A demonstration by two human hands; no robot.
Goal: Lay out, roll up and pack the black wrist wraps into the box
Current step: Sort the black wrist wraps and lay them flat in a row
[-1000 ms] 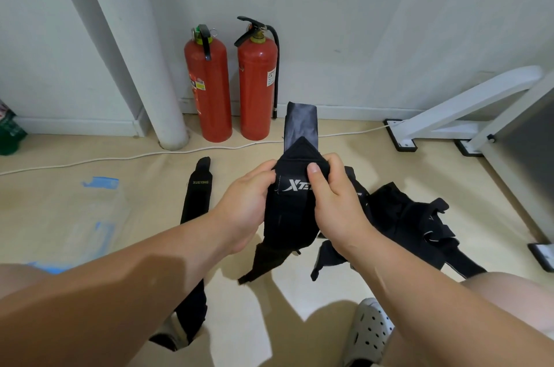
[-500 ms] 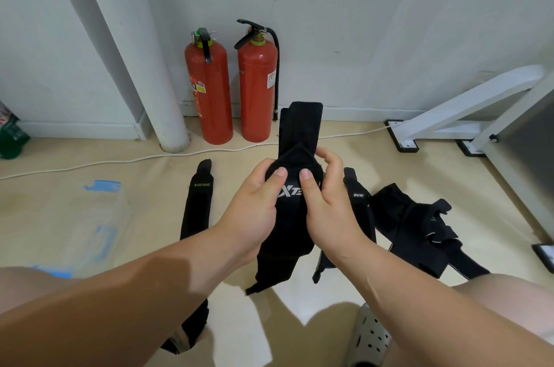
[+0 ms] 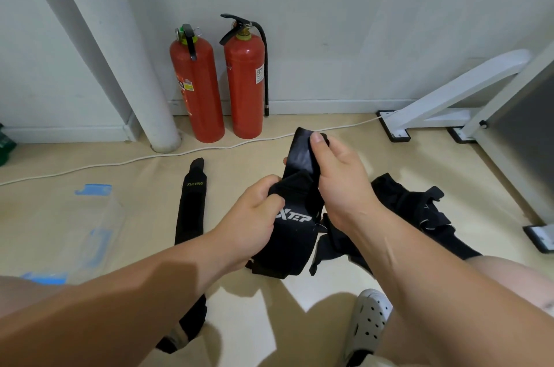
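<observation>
I hold a black wrist wrap (image 3: 292,234) with white lettering above the floor, in the middle of the view. My left hand (image 3: 254,222) grips its left edge near the lettering. My right hand (image 3: 335,183) pinches the wrap's upper strap end, thumb on top. A second black wrap (image 3: 190,213) marked XUEYING lies flat and stretched out on the floor to the left, partly hidden by my left forearm. A tangled pile of black wraps (image 3: 419,213) lies on the floor to the right. A clear plastic box (image 3: 87,234) with blue clips sits at the left.
Two red fire extinguishers (image 3: 221,87) stand against the wall beside a white pipe (image 3: 120,52). A white cable (image 3: 90,165) runs along the floor. A white metal frame (image 3: 467,96) stands at the right. My grey perforated shoe (image 3: 367,321) is at the bottom.
My right hand has slid up from the lettered part to the strap's top end, bending that end forward. My left hand keeps its grip lower down.
</observation>
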